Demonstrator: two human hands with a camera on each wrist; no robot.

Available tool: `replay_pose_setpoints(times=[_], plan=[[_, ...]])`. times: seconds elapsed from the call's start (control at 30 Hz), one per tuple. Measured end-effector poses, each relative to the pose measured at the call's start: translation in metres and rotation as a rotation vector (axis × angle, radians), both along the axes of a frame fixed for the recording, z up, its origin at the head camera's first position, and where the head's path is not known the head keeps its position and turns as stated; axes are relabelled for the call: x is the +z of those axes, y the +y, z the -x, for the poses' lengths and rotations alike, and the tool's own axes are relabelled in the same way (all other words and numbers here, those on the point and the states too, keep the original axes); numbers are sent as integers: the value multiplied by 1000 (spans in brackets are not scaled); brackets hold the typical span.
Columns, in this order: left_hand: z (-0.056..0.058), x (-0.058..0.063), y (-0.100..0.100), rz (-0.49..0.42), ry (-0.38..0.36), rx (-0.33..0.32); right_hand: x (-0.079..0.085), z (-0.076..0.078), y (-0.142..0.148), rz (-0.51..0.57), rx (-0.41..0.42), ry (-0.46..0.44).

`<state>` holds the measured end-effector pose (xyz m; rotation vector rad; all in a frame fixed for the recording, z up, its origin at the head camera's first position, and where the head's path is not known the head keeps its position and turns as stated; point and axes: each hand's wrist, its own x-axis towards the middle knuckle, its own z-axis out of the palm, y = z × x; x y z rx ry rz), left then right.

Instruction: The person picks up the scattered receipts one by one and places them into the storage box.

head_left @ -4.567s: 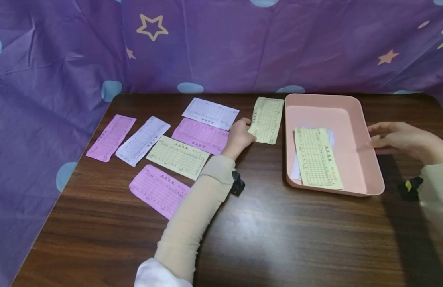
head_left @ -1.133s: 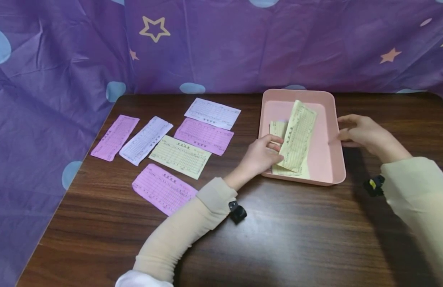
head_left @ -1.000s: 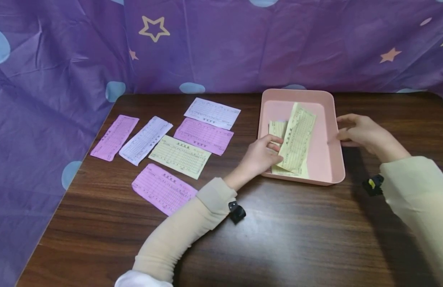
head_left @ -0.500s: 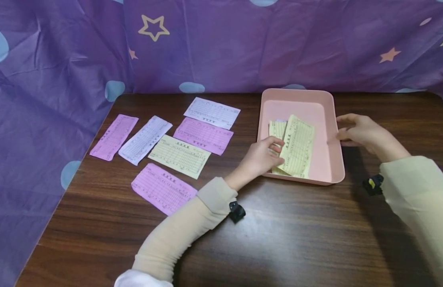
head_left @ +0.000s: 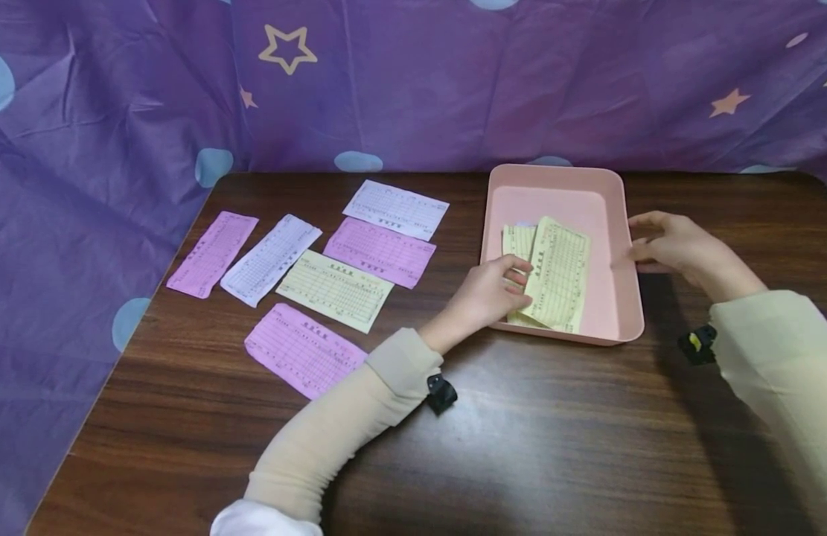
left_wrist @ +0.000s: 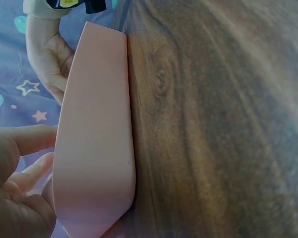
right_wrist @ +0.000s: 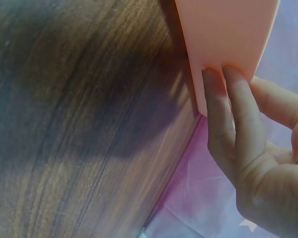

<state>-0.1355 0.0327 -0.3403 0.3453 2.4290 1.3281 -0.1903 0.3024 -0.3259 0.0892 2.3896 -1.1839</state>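
Note:
My left hand (head_left: 488,292) reaches over the near left rim of a pink tray (head_left: 617,327). Between thumb and fingers it holds the left edge of a yellow printed slip (head_left: 562,272), which lies nearly flat on another yellow slip (head_left: 516,240). A bit of white paper shows behind them. In the left wrist view, the tray wall (left_wrist: 94,134) hides the fingertips of the left hand (left_wrist: 20,178). On the tray's right side, my right hand (head_left: 681,249) rests its fingertips against the outer wall. Two nearly straight fingers (right_wrist: 243,119) touch that wall in the right wrist view.
Left of the tray lie a white slip (head_left: 396,208), a purple slip (head_left: 380,251), a yellow slip (head_left: 336,290) and a lower purple slip (head_left: 306,348). Farther left are another white slip (head_left: 271,260) and another purple slip (head_left: 212,254). A purple curtain (head_left: 420,89) hangs behind the wooden table (head_left: 520,447).
My left hand took the yellow slip from the table into the tray, and its raised end has come down. The tray shifted left with my right hand, then both stayed put.

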Motion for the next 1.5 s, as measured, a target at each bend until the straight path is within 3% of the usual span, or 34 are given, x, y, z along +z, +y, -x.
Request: replay_pose_setpoints(times=[0.5, 0.7, 0.9, 1.13, 1.5], plan=[[0, 12, -7, -5, -3, -23, 1, 0, 0, 5, -1, -5], [6, 21, -21, -54, -10, -28, 1, 0, -1, -7, 3, 3], [17, 24, -44, -124, 45, 14, 2, -1, -1, 3, -4, -2], [33, 24, -79, -210, 80, 151, 1, -1, 0, -7, -10, -2], [51, 16, -135, -198, 78, 387, -5, 1, 3, 9, -12, 18]])
